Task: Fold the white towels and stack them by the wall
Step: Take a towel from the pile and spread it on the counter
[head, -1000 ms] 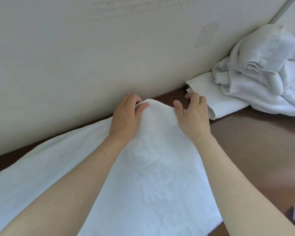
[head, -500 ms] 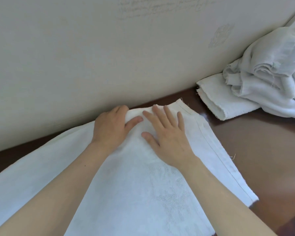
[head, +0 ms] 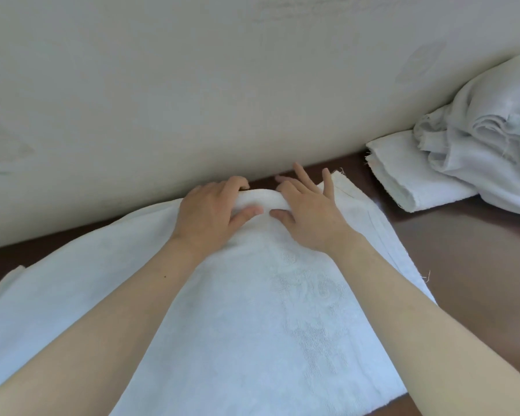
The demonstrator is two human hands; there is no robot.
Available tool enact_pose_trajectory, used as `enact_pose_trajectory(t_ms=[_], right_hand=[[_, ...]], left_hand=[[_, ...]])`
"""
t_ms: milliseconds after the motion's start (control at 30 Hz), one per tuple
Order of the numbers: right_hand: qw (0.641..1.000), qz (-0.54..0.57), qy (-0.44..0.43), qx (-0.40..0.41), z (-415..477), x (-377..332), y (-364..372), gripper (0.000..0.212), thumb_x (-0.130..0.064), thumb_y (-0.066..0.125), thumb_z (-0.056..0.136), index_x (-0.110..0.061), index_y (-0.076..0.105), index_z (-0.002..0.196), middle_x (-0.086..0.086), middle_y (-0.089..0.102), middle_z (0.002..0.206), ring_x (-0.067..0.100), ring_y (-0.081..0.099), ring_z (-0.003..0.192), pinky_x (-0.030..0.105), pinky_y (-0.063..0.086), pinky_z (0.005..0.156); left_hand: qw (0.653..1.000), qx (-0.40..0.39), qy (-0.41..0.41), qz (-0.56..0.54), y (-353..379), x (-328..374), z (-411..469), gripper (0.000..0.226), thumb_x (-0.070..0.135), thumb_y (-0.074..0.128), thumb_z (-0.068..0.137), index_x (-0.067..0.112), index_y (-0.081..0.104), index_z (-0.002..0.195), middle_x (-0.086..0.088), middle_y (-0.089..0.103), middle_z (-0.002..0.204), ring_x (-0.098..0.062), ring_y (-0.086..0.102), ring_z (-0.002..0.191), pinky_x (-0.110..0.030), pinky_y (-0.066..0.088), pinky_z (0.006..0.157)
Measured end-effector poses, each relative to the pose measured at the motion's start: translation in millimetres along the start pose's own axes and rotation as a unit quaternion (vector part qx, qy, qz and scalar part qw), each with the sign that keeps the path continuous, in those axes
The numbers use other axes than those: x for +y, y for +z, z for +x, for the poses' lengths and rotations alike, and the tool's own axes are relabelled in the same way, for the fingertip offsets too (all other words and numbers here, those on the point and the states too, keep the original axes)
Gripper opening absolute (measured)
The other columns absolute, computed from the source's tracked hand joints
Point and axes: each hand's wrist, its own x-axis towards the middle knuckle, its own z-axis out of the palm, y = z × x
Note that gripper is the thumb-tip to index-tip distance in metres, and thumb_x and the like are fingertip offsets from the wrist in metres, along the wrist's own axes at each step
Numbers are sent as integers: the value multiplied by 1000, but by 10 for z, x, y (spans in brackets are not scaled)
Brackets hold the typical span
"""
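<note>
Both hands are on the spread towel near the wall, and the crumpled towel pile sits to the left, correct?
No. The head view shows the crumpled towel pile to the right. The left hand and right hand are on the spread towel near the wall.

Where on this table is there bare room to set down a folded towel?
Widest bare table: right of the spread towel, in front of the folded towel and crumpled pile. A thin strip runs along the wall, left of the left hand. Crowded: the towel's far edge, where the left hand and right hand work.
</note>
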Motion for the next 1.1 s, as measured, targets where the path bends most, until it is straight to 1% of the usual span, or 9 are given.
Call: enact_pose_trajectory(t_ms=[133, 300, 433, 533, 700, 767, 833, 933, 1100], right_hand=[[994, -64, 85, 22, 0, -43, 113, 33, -33, 46, 100, -20, 48, 130, -2, 52, 122, 28, 35, 133, 62, 3, 117], [983, -102, 142, 51, -61, -403, 267, 60, -20, 43, 98, -21, 22, 154, 8, 28, 156, 39, 3, 150, 69, -2, 114], [998, -34, 36, 42, -118, -983, 378, 54, -41, 25, 104, -28, 19, 156, 3, 19, 164, 32, 8, 151, 63, 3, 119], [997, -70, 21, -30, -156, -1002, 538, 58, -53, 11, 103, -35, 5, 158, -1, 3, 167, 26, -3, 153, 57, -3, 120], [994, -94, 40, -24, -157, -913, 568, 62, -56, 4, 100, -34, 6, 158, -1, 2, 167, 23, -3, 153, 52, -4, 121], [993, -106, 49, -34, -152, -961, 577, 63, -57, 3, 99, -35, 3, 158, -1, 0, 167, 22, -5, 153, 53, -4, 121], [989, -115, 78, -46, -150, -1043, 581, 63, -59, 0, 98, -36, -3, 157, -2, -5, 167, 22, -9, 152, 55, -5, 120], [987, -88, 117, -59, -201, -1338, 595, 65, -63, 0, 96, -37, -12, 155, -4, -15, 165, 24, -16, 151, 59, -9, 118], [997, -24, -4, -78, -515, -2318, 697, 65, -64, 1, 96, -41, -12, 155, -7, -19, 163, 22, -22, 150, 57, -16, 117]], left_hand=[[990, -16, -93, 104, -72, -317, -192, 61, 73, 27, 88, 19, 55, 86, -2, 66, 72, -30, 62, 74, -34, 36, 66], [979, -3, -137, 150, -268, -591, -414, 66, 70, 27, 89, 15, 53, 65, -5, 60, 57, -31, 61, 61, -30, 27, 59], [985, 3, -112, 131, -322, -571, -492, 63, 69, 30, 90, 16, 48, 61, -2, 54, 49, -28, 53, 48, -26, 16, 51], [982, 11, -121, 143, -424, -717, -576, 63, 67, 34, 90, 15, 57, 63, -3, 58, 52, -28, 57, 54, -26, 26, 57], [957, -33, -214, 192, -780, -1152, -916, 74, 73, 24, 88, 15, 59, 57, -6, 61, 55, -29, 61, 63, -31, 36, 63], [942, -77, -284, 160, -947, -1376, -1128, 82, 81, 19, 81, 13, 59, 59, -3, 59, 56, -25, 57, 64, -29, 34, 56], [939, -128, -318, 34, -1117, -1542, -1307, 87, 86, 22, 80, 7, 56, 65, -7, 53, 57, -24, 52, 62, -32, 32, 54], [921, -151, -339, -119, -1382, -1546, -1431, 71, 75, 37, 90, 7, 40, 68, -2, 35, 60, -16, 34, 54, -34, 22, 55], [888, -212, -373, -167, -1527, -1551, -1599, 68, 90, 31, 78, 27, 56, 81, 13, 59, 76, -10, 55, 69, -34, 40, 63]])
